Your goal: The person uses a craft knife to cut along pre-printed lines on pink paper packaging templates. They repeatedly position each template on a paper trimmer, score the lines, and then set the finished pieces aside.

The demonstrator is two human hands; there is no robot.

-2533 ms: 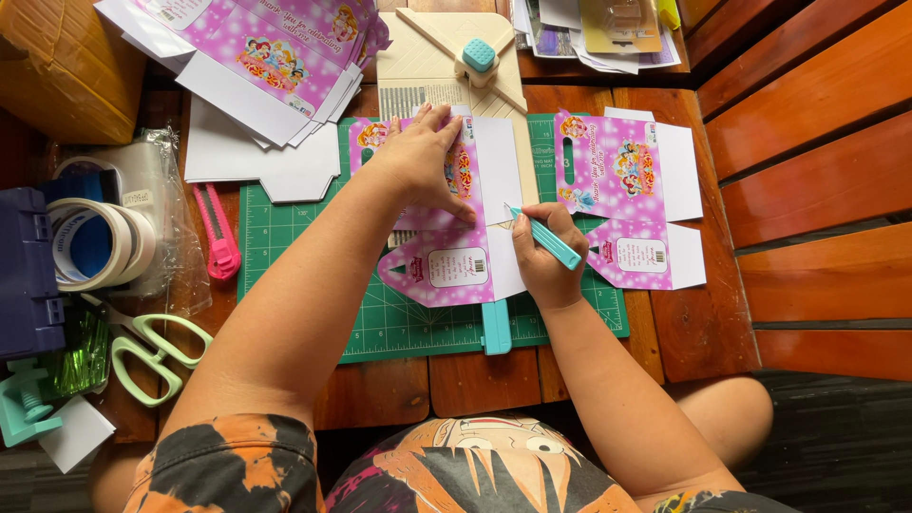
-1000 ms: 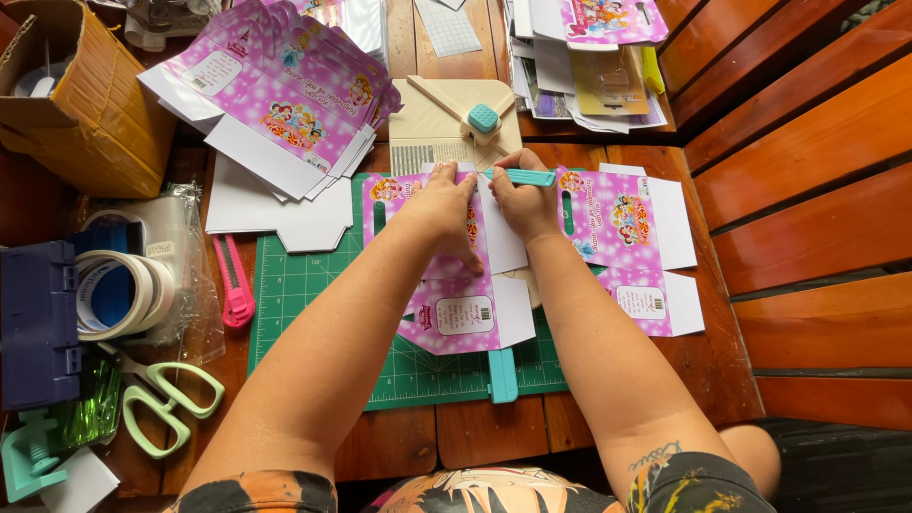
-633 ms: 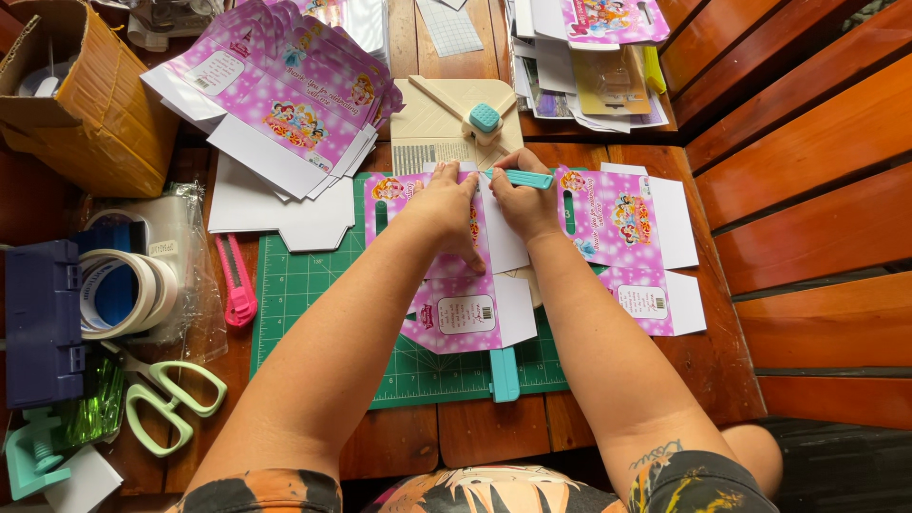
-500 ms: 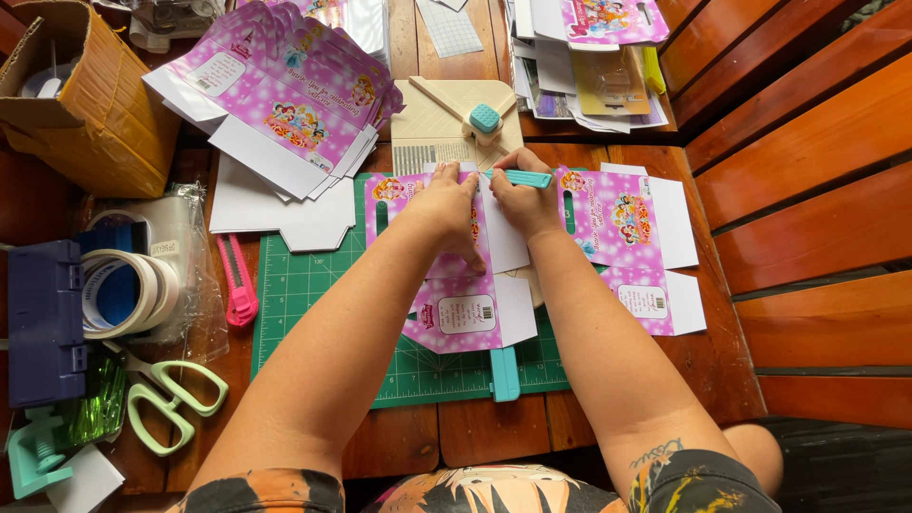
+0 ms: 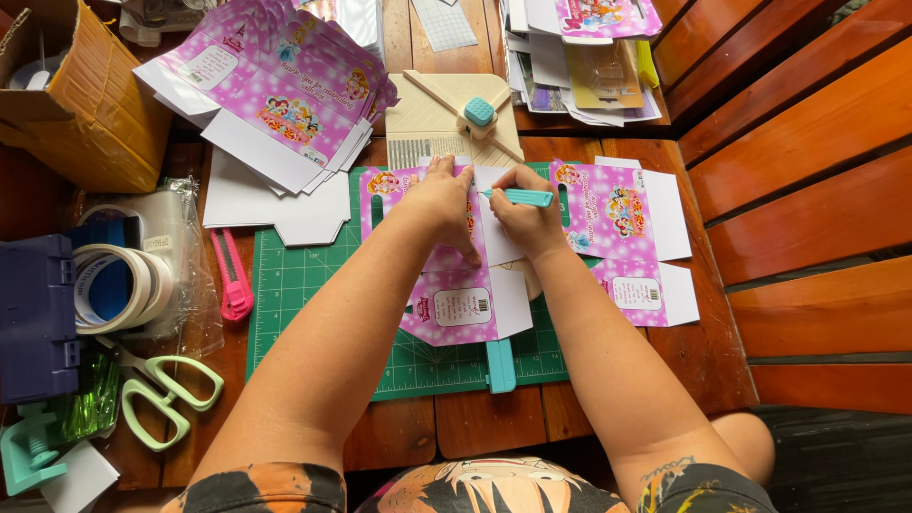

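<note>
At the bottom of the frame, two bare arms are seen reaching up over the table; low on the left, green scissors (image 5: 171,399) are laid flat, likely kept close for quick use. In the middle, a pink card sheet (image 5: 456,285) is spread on a green mat (image 5: 304,285), with a teal ruler (image 5: 501,366) tucked under it, only its end showing below the sheet; the mat is likely put there so the table is kept safe. The sheet is pressed down by the left hand (image 5: 445,204), fingers spread flat, likely so it cannot slip. A teal pen tool (image 5: 518,197) is held in the closed right hand (image 5: 524,217), its tip laid on the white flap near the top of the sheet. Another pink sheet (image 5: 622,237) is laid just to the right. A pink knife (image 5: 231,275) is seen left of the mat. At the upper left, a pile of pink sheets (image 5: 266,90) is stacked. Compared with half a second ago, hardly anything is changed; both hands are kept in the same spot.
</note>
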